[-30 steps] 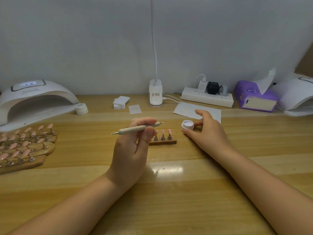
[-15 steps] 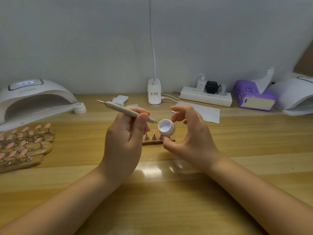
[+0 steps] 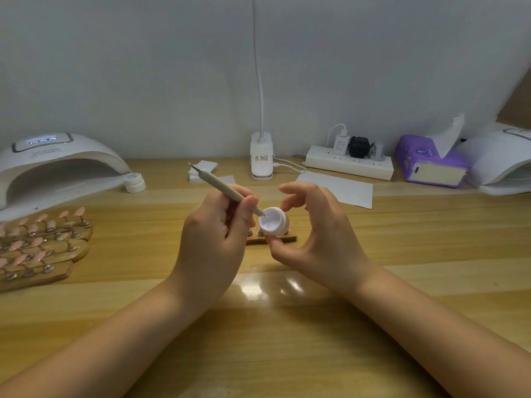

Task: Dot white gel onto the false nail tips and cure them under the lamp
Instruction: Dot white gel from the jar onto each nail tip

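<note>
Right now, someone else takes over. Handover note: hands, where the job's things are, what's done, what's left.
Left hand grips the dotting tool, lower tip dipped in the gel.
Right hand pinches the open white gel pot, lifted and tilted toward the tool, above the small wooden nail stand.
The stand is mostly hidden behind the hands; whether its tips carry dots cannot be told.
Curing lamp sits at far left, display lit. More stands of pink tips lie in front of it.
Done: pot open, tool loading.
Left: dot the tips, cure them under the lamp.
</note>
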Demonstrator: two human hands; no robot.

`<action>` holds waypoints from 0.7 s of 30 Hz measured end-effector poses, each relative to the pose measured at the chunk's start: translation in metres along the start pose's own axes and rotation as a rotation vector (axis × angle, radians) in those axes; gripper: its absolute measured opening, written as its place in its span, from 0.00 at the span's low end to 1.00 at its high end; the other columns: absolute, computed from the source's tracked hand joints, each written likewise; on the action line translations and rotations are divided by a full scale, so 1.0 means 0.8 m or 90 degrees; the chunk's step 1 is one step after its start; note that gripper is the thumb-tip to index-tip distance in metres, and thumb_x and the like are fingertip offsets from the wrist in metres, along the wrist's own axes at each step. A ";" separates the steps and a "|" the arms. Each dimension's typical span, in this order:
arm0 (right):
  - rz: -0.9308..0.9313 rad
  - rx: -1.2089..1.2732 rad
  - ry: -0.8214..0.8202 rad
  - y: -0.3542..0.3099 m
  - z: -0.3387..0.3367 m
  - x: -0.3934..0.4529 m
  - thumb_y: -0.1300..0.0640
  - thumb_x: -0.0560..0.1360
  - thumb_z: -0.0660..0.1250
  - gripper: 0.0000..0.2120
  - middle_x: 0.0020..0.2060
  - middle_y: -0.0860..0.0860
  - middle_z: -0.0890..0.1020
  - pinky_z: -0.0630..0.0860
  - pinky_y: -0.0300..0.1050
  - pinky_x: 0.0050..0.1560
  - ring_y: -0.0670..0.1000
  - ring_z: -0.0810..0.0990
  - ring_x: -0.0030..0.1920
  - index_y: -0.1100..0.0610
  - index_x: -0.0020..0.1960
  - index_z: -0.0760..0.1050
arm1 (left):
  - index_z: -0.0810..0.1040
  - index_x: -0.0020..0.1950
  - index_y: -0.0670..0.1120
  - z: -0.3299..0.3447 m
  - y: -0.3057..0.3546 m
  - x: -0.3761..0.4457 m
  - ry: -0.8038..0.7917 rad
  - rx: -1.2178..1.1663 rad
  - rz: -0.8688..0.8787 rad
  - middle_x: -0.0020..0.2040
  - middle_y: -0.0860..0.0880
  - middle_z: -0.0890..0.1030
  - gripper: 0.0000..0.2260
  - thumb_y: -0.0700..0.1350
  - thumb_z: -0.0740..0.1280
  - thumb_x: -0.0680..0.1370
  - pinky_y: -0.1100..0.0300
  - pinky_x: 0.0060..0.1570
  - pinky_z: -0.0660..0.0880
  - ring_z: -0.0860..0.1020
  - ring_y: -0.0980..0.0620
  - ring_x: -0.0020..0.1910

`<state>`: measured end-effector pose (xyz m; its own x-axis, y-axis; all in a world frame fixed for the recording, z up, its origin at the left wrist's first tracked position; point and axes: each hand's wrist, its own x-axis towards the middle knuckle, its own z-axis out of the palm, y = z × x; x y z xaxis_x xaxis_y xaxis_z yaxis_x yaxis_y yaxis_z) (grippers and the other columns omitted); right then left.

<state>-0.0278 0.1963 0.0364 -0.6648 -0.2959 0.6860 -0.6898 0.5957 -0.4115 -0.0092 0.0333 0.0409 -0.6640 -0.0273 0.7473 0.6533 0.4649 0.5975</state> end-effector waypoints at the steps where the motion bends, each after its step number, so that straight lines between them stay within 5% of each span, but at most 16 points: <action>1: -0.002 -0.001 0.001 0.000 0.000 0.000 0.58 0.64 0.78 0.30 0.47 0.50 0.78 0.74 0.54 0.51 0.52 0.75 0.49 0.59 0.63 0.71 | 0.74 0.50 0.48 0.000 0.000 0.000 -0.002 0.003 0.000 0.36 0.58 0.77 0.03 0.45 0.62 0.79 0.72 0.35 0.72 0.78 0.61 0.36; 11: -0.009 -0.003 0.004 -0.002 0.000 0.001 0.58 0.64 0.78 0.29 0.47 0.51 0.79 0.74 0.55 0.52 0.53 0.76 0.49 0.60 0.62 0.71 | 0.74 0.50 0.51 0.000 0.004 0.001 -0.012 0.005 -0.009 0.36 0.55 0.78 0.03 0.48 0.62 0.79 0.61 0.34 0.76 0.78 0.56 0.35; 21: 0.006 0.004 0.008 0.000 0.000 0.001 0.57 0.64 0.78 0.28 0.47 0.49 0.78 0.73 0.53 0.53 0.51 0.76 0.50 0.59 0.61 0.71 | 0.75 0.49 0.48 -0.002 0.009 0.005 0.038 -0.034 -0.050 0.35 0.53 0.78 0.05 0.48 0.62 0.80 0.63 0.34 0.76 0.78 0.56 0.35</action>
<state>-0.0280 0.1961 0.0369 -0.6681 -0.2803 0.6893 -0.6846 0.5944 -0.4219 -0.0070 0.0354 0.0487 -0.6925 -0.1147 0.7122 0.6195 0.4113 0.6686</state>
